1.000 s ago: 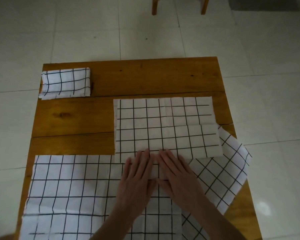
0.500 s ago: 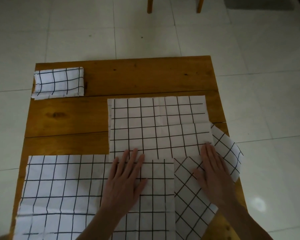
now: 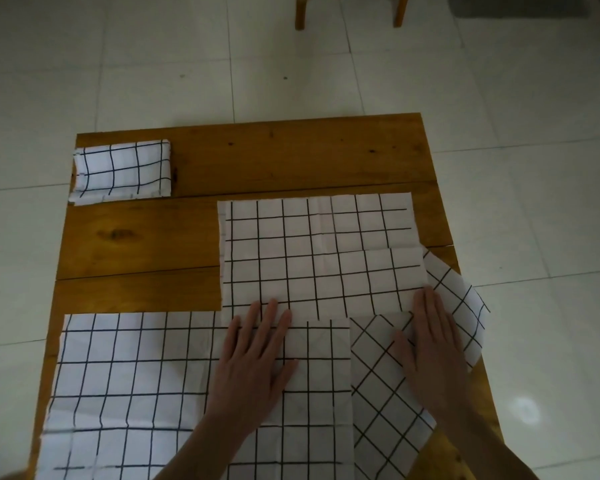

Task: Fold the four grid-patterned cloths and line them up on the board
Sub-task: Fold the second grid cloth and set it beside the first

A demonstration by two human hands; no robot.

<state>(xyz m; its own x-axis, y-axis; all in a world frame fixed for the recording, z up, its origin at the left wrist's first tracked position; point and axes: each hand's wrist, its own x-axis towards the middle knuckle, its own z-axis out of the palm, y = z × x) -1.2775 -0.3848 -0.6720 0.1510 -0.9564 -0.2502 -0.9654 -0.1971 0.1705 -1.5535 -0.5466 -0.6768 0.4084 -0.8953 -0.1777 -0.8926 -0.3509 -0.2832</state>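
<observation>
On the far left of the counter one folded cloth is already placed. At the near left a big cloth lies open and flat. My left hand rests flat on it, fingers straight and touching the near edge of the half-folded cloth. My right hand is also flat, on the tilted cloth at the right, which hangs a little over the counter edge. The fabric looks thin, light and soft; I think it creases easily and may slide on the wood. I would pinch the two near corners of the half-folded cloth.
</observation>
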